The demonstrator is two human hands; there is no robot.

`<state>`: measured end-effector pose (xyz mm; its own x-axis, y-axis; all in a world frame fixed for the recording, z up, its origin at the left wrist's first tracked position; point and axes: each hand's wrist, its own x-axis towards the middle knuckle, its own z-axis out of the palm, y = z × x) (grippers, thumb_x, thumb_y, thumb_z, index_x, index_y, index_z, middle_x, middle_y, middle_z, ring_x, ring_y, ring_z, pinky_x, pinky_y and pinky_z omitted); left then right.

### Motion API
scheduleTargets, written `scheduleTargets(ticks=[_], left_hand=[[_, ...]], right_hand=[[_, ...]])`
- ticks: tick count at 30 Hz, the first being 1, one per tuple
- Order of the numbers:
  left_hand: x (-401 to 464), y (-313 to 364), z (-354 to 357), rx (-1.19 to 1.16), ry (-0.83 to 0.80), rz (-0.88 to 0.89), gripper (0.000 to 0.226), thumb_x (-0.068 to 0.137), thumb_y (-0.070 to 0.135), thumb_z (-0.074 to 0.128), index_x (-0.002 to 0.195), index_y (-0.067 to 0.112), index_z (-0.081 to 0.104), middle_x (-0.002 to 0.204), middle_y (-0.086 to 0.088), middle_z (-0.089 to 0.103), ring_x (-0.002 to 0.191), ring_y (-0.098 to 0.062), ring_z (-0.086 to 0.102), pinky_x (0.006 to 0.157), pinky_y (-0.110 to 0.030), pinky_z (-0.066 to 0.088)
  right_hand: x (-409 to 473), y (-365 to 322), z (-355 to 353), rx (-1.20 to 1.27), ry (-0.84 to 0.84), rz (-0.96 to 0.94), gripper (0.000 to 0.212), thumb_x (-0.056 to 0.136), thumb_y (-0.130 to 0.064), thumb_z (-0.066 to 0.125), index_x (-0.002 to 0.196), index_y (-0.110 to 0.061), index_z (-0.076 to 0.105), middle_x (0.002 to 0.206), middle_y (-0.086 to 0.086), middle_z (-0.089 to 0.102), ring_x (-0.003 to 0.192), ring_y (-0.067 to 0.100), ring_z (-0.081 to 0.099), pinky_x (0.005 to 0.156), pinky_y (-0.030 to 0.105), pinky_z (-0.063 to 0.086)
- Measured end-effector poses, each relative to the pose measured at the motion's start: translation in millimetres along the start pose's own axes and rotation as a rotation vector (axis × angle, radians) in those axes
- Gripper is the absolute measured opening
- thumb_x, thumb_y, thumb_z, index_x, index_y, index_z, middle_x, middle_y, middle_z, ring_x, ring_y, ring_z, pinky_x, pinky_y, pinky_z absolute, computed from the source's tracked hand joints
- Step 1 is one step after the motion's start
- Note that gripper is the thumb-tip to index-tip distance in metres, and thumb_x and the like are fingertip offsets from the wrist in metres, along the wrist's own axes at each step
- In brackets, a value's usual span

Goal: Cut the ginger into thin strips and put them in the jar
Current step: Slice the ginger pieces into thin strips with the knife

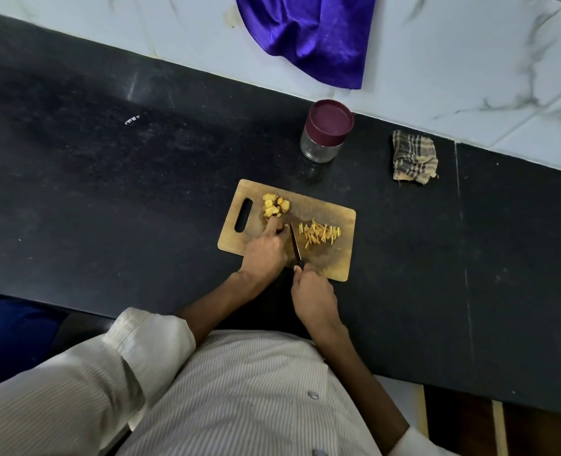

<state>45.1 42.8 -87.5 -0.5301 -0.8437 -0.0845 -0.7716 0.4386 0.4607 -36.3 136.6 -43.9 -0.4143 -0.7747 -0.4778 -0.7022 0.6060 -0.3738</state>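
Gripping knife, right hand; left hand fingers curled, pinning ginger on board.

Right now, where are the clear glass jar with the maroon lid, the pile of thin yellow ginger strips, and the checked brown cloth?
Clear glass jar (318,149): head view, on its glass wall.
Thin yellow ginger strips (320,234): head view, middle of pile.
Checked brown cloth (414,157): head view, cloth's centre.

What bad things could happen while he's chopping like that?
The left hand holds ginger right beside the knife blade, so a slip could nick a finger. The jar has its lid on, so the strips cannot go in until someone opens it. The strips lie near the cutting board edge and might get pushed off.
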Motion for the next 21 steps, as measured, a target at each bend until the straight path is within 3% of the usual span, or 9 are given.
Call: scheduleTargets(ticks=[7, 13, 21], left_hand=[[-1.6, -1.2, -1.1, -0.064, 0.03, -0.025, 0.04, 0.092, 0.003, 0.045, 0.131, 0.007, 0.054, 0.136, -0.009, 0.04, 0.095, -0.025, 0.059, 0.078, -0.033, 0.051], [-3.8, -7.1, -0.1, -0.132, 0.063, -0.011, 0.045, 0.086, -0.005, 0.045, 0.13, 0.003, 0.055, 0.134, -0.013, 0.044, 0.101, -0.028, 0.059, 0.084, -0.04, 0.053], [-14.3, -7.2, -0.6, -0.031, 0.057, -0.034, 0.048, 0.09, 0.001, 0.045, 0.137, 0.01, 0.05, 0.135, -0.011, 0.045, 0.092, -0.029, 0.062, 0.069, -0.037, 0.052]], right_hand=[[1.7, 9.3, -9.1, 0.053, 0.033, 0.043, 0.04, 0.108, -0.034, 0.03, 0.121, -0.004, 0.053, 0.111, 0.017, 0.064, 0.103, 0.034, 0.061, 0.074, 0.035, 0.039], [-0.9, 15.5, -8.7, 0.092, 0.026, 0.027, 0.038, 0.108, -0.034, 0.031, 0.117, -0.006, 0.055, 0.108, 0.014, 0.065, 0.099, 0.031, 0.062, 0.074, 0.034, 0.04], [2.1, 8.8, -4.3, 0.067, 0.014, -0.048, 0.039, 0.107, -0.035, 0.032, 0.115, -0.006, 0.057, 0.106, 0.014, 0.065, 0.098, 0.032, 0.063, 0.076, 0.039, 0.046]])
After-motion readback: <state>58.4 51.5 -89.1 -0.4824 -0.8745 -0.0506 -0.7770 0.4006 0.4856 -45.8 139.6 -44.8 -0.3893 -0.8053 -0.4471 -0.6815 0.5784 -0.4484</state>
